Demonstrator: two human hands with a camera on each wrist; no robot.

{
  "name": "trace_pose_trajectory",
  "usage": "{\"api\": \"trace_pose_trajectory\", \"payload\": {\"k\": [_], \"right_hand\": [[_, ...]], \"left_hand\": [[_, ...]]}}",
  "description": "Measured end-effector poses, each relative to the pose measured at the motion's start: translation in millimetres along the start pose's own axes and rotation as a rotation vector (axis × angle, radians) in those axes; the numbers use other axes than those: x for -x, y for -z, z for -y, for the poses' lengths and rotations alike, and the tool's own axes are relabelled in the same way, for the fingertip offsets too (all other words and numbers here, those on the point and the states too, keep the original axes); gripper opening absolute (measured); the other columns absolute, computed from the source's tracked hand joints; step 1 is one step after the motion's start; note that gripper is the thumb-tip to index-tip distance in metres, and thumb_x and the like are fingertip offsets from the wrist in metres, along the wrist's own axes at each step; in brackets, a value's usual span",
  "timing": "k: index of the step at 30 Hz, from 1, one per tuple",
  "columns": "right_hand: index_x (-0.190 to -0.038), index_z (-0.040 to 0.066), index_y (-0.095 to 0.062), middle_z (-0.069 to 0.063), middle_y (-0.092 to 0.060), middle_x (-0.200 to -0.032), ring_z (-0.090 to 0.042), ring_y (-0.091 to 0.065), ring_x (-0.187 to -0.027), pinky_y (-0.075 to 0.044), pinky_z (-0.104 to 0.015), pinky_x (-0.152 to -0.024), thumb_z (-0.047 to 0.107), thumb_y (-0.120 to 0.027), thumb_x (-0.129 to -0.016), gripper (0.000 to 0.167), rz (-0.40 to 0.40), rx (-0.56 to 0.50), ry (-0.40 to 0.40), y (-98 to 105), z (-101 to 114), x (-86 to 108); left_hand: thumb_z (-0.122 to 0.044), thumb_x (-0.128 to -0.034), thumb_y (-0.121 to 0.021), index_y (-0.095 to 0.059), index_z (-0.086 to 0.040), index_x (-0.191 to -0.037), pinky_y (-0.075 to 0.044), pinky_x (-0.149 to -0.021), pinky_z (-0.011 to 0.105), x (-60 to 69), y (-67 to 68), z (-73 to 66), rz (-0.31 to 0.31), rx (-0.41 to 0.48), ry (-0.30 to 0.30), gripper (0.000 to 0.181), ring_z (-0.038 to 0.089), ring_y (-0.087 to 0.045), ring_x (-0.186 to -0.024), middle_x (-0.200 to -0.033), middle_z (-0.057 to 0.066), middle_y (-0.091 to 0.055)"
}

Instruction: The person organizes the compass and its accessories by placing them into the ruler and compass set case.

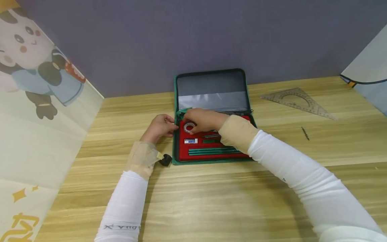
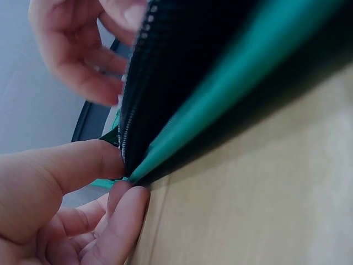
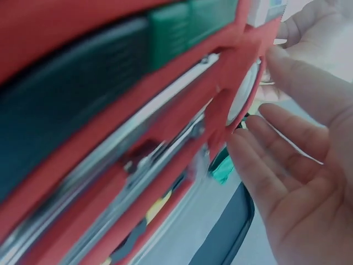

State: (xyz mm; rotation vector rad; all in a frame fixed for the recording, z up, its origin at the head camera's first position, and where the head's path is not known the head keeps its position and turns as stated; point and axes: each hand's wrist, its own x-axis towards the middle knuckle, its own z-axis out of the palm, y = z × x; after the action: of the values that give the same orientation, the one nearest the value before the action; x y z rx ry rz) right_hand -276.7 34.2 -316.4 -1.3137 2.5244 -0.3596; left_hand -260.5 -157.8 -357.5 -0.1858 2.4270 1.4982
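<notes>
A green zip case lies unfolded on the table, its red insert holding a round white piece, an eraser and several green pencils. At the case's left edge, my left hand pinches the zipped rim between thumb and fingers. My right hand reaches over the insert's upper left, its fingers spread loosely around the round white piece. In the right wrist view, thumb and fingertips of the right hand are at the insert's edge, with nothing visibly gripped.
A clear triangular ruler lies on the table right of the case, with a small dark slim object below it. The raised lid stands near the grey back wall. Something black is beside the left wrist.
</notes>
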Motion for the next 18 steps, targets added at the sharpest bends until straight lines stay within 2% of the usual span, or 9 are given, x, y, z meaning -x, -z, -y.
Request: {"api": "trace_pose_trajectory", "payload": {"k": [5,9,14,18], "right_hand": [[-0.116,-0.002,-0.058,-0.013,-0.058,-0.107,-0.024,-0.051,-0.091,-0.046,-0.036,-0.084,0.016,-0.069,-0.086,0.036,-0.029,-0.038,0.001,3,-6,20.4],[-0.119,-0.001,-0.057,-0.014,-0.058,-0.113,-0.027,-0.054,-0.098,-0.046,-0.039,-0.090,0.015,-0.068,-0.087,0.037,-0.056,-0.043,-0.030,8,-12,43.1],[-0.116,0.000,-0.059,-0.013,-0.059,-0.115,-0.027,-0.056,-0.105,-0.045,-0.042,-0.094,0.018,-0.067,-0.088,0.034,-0.135,-0.031,-0.106,11,-20,72.2],[-0.113,0.000,-0.060,-0.013,-0.061,-0.111,-0.027,-0.058,-0.102,-0.047,-0.044,-0.091,0.016,-0.065,-0.089,0.029,-0.219,-0.026,-0.164,6,-32,95.9]], "left_hand": [[0.001,-0.0823,-0.066,-0.049,0.008,-0.112,-0.054,-0.055,0.022,-1.0,1.1,1.5,-0.004,0.000,-0.011,0.035,0.010,-0.056,-0.063,-0.088,0.010,-0.055],[0.001,-0.0823,-0.066,-0.049,0.008,-0.110,-0.055,-0.059,0.025,-0.3,1.6,2.0,-0.004,-0.003,-0.014,0.034,0.012,-0.057,-0.067,-0.089,0.011,-0.056],[0.002,-0.0800,-0.067,-0.050,0.008,-0.104,-0.055,-0.058,0.027,3.7,1.8,0.1,0.003,0.023,-0.046,0.030,0.014,-0.058,-0.066,-0.084,0.011,-0.055],[0.000,-0.0813,-0.067,-0.049,0.008,-0.109,-0.055,-0.060,0.026,4.4,0.5,-1.7,-0.006,0.002,-0.024,0.034,0.013,-0.058,-0.068,-0.088,0.012,-0.056]]}}
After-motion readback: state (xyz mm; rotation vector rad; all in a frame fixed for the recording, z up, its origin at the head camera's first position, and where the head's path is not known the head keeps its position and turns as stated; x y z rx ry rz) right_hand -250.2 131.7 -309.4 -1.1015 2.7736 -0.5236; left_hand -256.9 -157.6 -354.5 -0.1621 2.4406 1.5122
